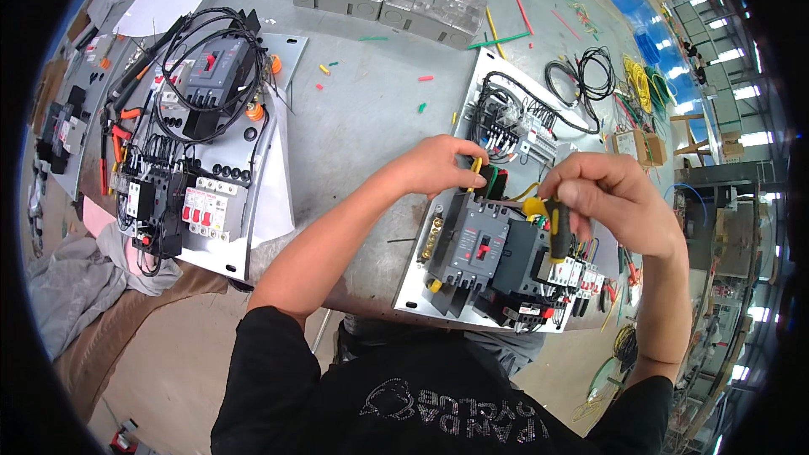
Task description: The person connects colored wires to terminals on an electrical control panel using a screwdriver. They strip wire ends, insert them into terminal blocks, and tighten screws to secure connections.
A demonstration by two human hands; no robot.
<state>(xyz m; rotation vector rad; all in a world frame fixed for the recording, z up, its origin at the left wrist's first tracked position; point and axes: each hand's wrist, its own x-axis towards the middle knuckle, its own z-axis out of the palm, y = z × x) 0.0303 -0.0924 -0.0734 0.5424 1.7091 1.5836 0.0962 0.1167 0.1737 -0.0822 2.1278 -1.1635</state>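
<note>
A grey moulded-case circuit breaker (476,240) with a red toggle sits on a white mounting plate (413,286) close in front of me. At its far edge, the thumb and forefinger of my left hand (434,167) close on a yellow-sleeved cable (477,167). Green and red sleeved cables (497,181) stand right beside it. To the right, my right hand (611,198) grips a screwdriver (559,234) with a black and yellow handle, held over the plate. Where its tip is I cannot make out. Dark contactor blocks (522,265) and small white breakers (577,274) sit right of the large breaker.
A second wired plate (240,257) with a coiled black cable (202,59) lies at left. Grey enclosures (434,4) stand at the back. Another plate with a wiring harness (531,122) lies beyond my hands. Wire coils (640,80) and sleeve scraps (425,78) lie on the metal table (362,118).
</note>
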